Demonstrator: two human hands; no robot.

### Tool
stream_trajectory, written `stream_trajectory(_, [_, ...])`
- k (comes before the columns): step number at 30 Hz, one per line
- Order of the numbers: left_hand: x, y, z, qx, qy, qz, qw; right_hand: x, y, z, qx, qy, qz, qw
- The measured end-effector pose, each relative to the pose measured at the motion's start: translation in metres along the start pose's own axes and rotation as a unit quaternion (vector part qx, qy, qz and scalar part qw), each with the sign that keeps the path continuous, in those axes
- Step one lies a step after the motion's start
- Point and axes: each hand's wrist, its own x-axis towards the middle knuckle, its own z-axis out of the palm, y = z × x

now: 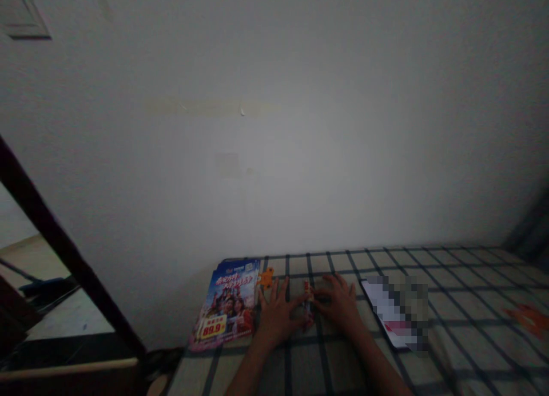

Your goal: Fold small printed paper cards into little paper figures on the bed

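Observation:
A small, narrow red-and-white strip (307,300) stands between my two hands over the checked cloth; its exact kind is too blurred to make out. From the left, the thumb and index finger of my left hand (277,315) are on it, with the other fingers spread. My right hand (338,302) grips it from the other side with thumb and index finger, the remaining fingers apart. Just left of my left hand lies a stack of printed flyers (229,304), blue and pink with a yellow price label.
The blue-checked cloth (343,264) covers the surface up to a plain wall (321,155). Right of my hands lies a flat dark-edged device with a lit screen (381,304), partly pixelated. Orange figures (266,278) show on the cloth. A dark frame post (64,241) slants at left.

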Motion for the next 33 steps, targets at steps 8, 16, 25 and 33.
stream_trajectory(8, [0.001,-0.001,0.002,-0.011,0.009,0.003,1.000,-0.003,-0.003,-0.005,-0.004,-0.036,0.004,0.999])
stream_trajectory(16, [0.000,0.002,-0.001,0.007,-0.008,-0.003,1.000,-0.014,0.000,-0.007,-0.019,-0.050,-0.014,0.998])
stream_trajectory(25, [0.000,0.002,-0.001,0.008,-0.012,-0.002,1.000,-0.017,0.007,-0.002,-0.036,-0.052,-0.041,0.997])
stream_trajectory(33, [0.000,0.000,0.000,0.018,-0.015,0.007,1.000,-0.018,0.010,0.000,-0.044,-0.057,-0.048,0.996])
